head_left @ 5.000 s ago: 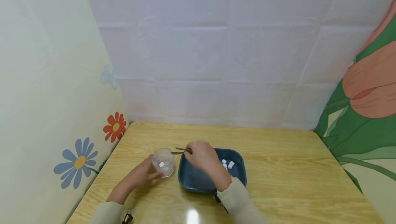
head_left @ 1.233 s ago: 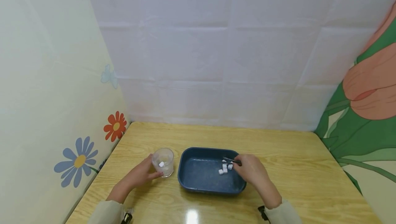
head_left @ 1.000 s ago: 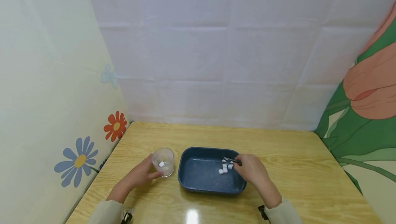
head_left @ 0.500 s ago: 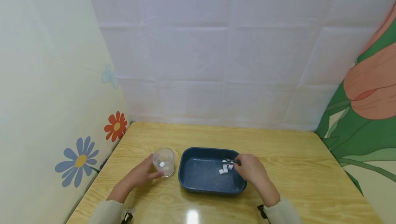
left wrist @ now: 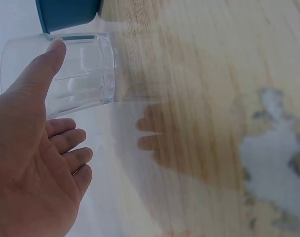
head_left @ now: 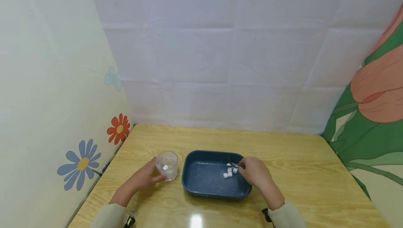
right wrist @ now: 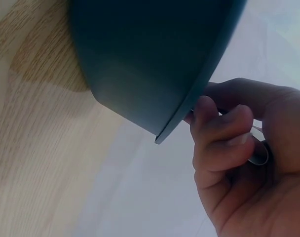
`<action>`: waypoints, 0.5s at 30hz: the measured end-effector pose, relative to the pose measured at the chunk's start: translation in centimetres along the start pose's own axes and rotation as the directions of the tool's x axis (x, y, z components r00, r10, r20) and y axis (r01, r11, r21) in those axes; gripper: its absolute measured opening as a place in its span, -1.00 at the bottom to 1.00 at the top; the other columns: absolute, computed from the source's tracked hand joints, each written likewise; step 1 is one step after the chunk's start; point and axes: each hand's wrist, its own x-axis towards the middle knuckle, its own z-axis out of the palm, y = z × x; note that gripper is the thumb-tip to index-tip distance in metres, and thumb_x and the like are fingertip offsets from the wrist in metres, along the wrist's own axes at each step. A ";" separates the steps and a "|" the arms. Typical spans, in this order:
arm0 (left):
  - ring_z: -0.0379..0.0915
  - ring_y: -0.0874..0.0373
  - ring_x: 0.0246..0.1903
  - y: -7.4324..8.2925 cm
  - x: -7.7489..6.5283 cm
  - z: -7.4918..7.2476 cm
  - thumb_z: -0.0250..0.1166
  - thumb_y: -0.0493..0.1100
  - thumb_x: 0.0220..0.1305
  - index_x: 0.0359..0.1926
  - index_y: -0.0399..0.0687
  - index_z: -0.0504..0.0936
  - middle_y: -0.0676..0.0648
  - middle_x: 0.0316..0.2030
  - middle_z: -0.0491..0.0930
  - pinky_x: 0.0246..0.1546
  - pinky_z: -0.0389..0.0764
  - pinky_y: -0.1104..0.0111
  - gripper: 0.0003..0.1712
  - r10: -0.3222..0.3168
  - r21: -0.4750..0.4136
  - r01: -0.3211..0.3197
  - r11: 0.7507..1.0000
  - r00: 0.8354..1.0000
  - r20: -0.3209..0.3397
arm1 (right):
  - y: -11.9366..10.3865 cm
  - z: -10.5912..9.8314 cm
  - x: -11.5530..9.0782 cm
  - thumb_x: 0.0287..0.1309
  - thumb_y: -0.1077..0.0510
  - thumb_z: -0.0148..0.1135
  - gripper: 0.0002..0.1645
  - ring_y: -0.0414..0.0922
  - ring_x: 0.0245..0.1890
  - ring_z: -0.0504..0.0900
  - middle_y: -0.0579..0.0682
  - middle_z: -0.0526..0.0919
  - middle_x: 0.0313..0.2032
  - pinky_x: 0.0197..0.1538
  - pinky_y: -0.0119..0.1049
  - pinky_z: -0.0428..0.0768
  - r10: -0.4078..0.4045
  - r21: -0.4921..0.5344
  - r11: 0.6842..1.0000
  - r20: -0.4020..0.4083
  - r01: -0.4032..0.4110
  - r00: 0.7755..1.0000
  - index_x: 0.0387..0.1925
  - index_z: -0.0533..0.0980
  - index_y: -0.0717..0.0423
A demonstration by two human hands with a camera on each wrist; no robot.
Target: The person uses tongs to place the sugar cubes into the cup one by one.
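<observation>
My left hand holds a clear drinking glass upright on the table, the thumb against its side. A small white cube lies inside the glass. At the right end of a dark blue tray, my right hand pinches a pair of small metal tongs. Their tips point left, low over several white cubes in the tray and overlapping them in the head view. The right wrist view shows the tongs' rounded end among curled fingers; the tray wall hides the tips.
The wooden table runs back to a white sheet. A flower-printed cloth hangs at the left and another with large leaves at the right. The glass stands just left of the tray.
Since five seconds ago, my right hand has moved from near the glass to the tray's right end. Over the last second, the tongs have dipped slightly among the cubes. My left hand stays at the glass.
</observation>
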 end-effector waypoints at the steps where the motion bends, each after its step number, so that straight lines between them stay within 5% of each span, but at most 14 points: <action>1: -0.07 -0.21 0.37 0.0 0.0 0.0 0.35 0.24 0.02 0.41 -0.12 0.08 -0.25 0.36 0.14 0.31 0.06 -0.10 0.06 0.000 -0.002 0.000 1.000 1.000 -0.001 | 0.0 0.0 0.0 0.08 0.11 0.28 -0.79 -0.06 -0.34 0.64 0.02 0.69 -0.30 -0.33 -0.16 0.61 0.001 0.000 1.000 0.001 -0.001 1.000 -0.30 0.65 0.16; 15: -0.06 -0.23 0.37 0.1 -0.2 0.0 0.34 0.24 0.03 0.40 -0.12 0.11 -0.25 0.34 0.17 0.30 0.07 -0.11 0.04 0.017 -0.007 -0.017 1.000 1.000 -0.009 | 0.0 0.0 0.0 0.11 0.12 0.25 -0.80 -0.04 -0.32 0.64 0.04 0.69 -0.28 -0.31 -0.15 0.62 0.002 0.010 1.000 0.007 -0.002 1.000 -0.30 0.66 0.17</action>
